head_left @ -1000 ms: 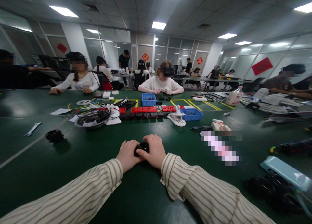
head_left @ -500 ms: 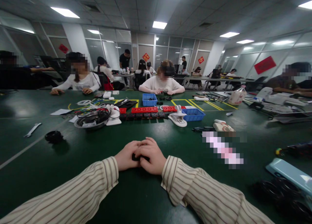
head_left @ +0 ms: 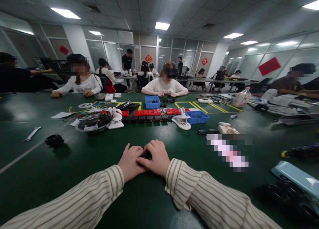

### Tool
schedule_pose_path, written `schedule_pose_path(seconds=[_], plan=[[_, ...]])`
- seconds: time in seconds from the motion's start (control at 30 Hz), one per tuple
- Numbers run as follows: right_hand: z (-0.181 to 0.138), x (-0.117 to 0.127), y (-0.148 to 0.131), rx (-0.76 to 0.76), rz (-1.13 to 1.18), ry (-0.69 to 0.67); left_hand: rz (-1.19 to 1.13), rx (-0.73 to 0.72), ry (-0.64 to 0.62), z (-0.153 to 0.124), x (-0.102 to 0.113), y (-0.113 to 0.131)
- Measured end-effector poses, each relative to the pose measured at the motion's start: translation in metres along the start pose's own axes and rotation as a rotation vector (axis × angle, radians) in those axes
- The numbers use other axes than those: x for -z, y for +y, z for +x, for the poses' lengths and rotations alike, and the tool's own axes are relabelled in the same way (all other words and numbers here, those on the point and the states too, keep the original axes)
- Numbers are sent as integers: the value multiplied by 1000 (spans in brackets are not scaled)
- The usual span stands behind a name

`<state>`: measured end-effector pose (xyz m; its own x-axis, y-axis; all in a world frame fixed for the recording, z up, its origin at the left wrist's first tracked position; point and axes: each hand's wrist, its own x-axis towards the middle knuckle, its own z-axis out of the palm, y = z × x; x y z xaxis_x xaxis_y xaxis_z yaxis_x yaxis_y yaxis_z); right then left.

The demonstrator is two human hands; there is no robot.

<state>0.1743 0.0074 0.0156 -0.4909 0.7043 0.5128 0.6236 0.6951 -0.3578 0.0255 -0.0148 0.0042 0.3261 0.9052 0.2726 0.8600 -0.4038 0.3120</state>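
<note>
My left hand (head_left: pixel 131 161) and my right hand (head_left: pixel 157 158) meet over the green table (head_left: pixel 149 202), in front of my body. Between them is a small shiny black object (head_left: pixel 147 154), mostly hidden by the fingers, so its kind does not show. The fingers of my right hand curl over it from the right, thumb across its near side. My left hand closes on it from the left, with one finger raised. The nearest other thing to the left is a black cable coil (head_left: pixel 54 141).
Left lie a wrench (head_left: pixel 33 134) and a metal bowl (head_left: pixel 91 127) of black cables. Ahead are red socket strips (head_left: pixel 148 112), a white clip stand (head_left: pixel 181 120) and blue bins (head_left: pixel 198 117). At right, a light blue case (head_left: pixel 295 176) and black coils (head_left: pixel 281 197). A co-worker (head_left: pixel 165 83) sits opposite.
My left hand's fingers have shifted and one has lifted. My right hand has turned slightly rightward, and more of the black object shows between the hands.
</note>
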Motion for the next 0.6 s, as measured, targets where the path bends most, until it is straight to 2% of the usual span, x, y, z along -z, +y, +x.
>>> schedule_pose_path(seconds=[0.1,0.3,0.47,0.6], plan=[[1,2,2,64,68,-31,-89,-88,-24,4,1,-9],[-1,5,1,327,308,-86,-294,-270,-177,14,3,-30],[-3,7,-2,345,316,-45,-280,-250,-147,13,-1,-32],[-3,5,-2,200,206,49,-212,-222,-137,9,0,-26]])
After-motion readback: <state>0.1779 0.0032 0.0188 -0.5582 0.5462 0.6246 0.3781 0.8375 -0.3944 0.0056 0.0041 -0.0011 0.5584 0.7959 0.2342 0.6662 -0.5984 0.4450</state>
